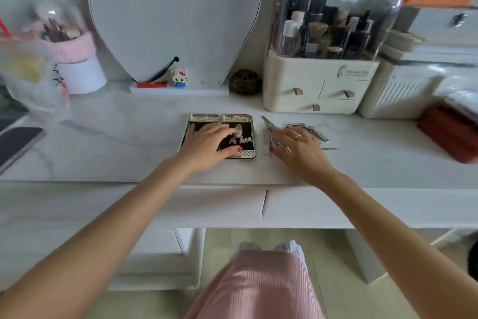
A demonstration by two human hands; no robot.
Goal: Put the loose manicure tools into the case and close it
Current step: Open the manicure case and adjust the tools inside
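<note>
The manicure case lies open and flat on the white desk, its two halves side by side with black lining and silver mesh edges. A nail clipper sits in the right half. My left hand rests flat on the case with straight fingers, covering much of the left half. Just right of the case, my right hand pinches a pair of metal nippers whose tip points away from me. More loose metal tools lie in a small heap beyond that hand, and a thin one lies beside it.
A cream cosmetics organiser with a clear dome stands behind the tools. A mirror leans at the back, a dark red box sits at the right, and a phone at the left edge. The desk's front edge runs below my wrists.
</note>
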